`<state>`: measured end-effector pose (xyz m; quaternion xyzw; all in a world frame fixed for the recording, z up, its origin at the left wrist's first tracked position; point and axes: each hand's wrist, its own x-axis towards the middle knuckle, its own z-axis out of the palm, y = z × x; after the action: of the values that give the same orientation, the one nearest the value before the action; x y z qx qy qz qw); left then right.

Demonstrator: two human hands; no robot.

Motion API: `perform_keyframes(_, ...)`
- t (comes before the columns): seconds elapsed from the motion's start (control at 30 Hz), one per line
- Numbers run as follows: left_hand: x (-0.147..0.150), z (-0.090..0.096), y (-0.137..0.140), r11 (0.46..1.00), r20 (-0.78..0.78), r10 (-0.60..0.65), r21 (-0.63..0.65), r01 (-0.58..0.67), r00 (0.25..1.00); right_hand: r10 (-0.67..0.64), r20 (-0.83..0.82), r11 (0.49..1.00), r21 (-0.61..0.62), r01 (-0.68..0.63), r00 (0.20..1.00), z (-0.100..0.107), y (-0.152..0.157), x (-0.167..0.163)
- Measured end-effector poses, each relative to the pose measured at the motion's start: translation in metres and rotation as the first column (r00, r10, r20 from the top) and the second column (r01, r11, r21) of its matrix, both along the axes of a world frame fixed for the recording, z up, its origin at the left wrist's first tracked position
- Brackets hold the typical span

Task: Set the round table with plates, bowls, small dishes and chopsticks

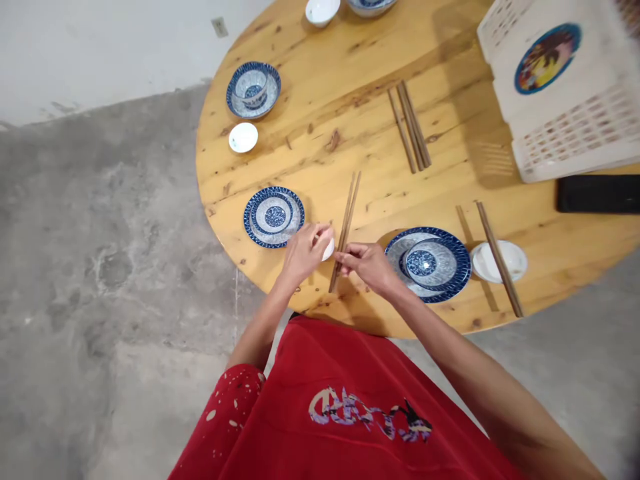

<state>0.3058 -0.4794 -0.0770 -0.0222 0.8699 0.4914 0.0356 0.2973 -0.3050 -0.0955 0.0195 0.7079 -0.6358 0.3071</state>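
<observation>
My right hand pinches a pair of wooden chopsticks near their lower part, over the table's near edge. Just left of them, my left hand has its fingers curled at the rim of a small white dish, which they partly cover. Beyond the left hand is a blue-and-white plate with a bowl on it. Close to my right wrist stands another patterned plate bearing a bowl.
Chopsticks lie across a white dish at right. Several loose chopsticks rest mid-table. A white plastic basket and a black phone-like object occupy the right side. More dishes, including a white dish, line the far left edge.
</observation>
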Motion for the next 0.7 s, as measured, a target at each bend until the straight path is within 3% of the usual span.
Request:
perform_keyframes(0.07,0.034,-0.01,-0.004,0.999,0.12,-0.006,-0.032,0.01,0.993,-0.073,0.142,0.994,-0.073,0.084,0.987,-0.007,-0.013,0.009)
perform_keyframes(0.13,0.068,-0.021,-0.004,0.999,0.277,-0.01,0.037,0.0,0.961,-0.115,0.235,0.984,-0.108,0.143,0.965,-0.014,-0.024,0.015)
perform_keyframes(0.2,0.096,-0.031,0.0,0.976,0.437,-0.007,0.199,-0.089,0.899,-0.131,0.284,0.979,-0.113,0.169,0.95,-0.02,-0.033,0.019)
perform_keyframes(0.27,0.112,-0.04,0.006,0.905,0.547,-0.003,0.358,-0.231,0.837,-0.138,0.309,0.978,-0.107,0.178,0.941,-0.024,-0.039,0.021)
perform_keyframes(0.33,0.118,-0.046,0.01,0.83,0.589,0.019,0.441,-0.341,0.808,-0.137,0.315,0.979,-0.102,0.177,0.939,-0.028,-0.043,0.023)
perform_keyframes(0.4,0.117,-0.049,0.011,0.797,0.586,0.055,0.462,-0.389,0.808,-0.132,0.316,0.981,-0.097,0.171,0.94,-0.031,-0.046,0.024)
perform_keyframes(0.7,0.112,-0.057,0.009,0.749,0.58,0.087,0.498,-0.437,0.81,-0.16,0.324,0.979,-0.071,0.193,0.932,-0.036,-0.053,0.024)
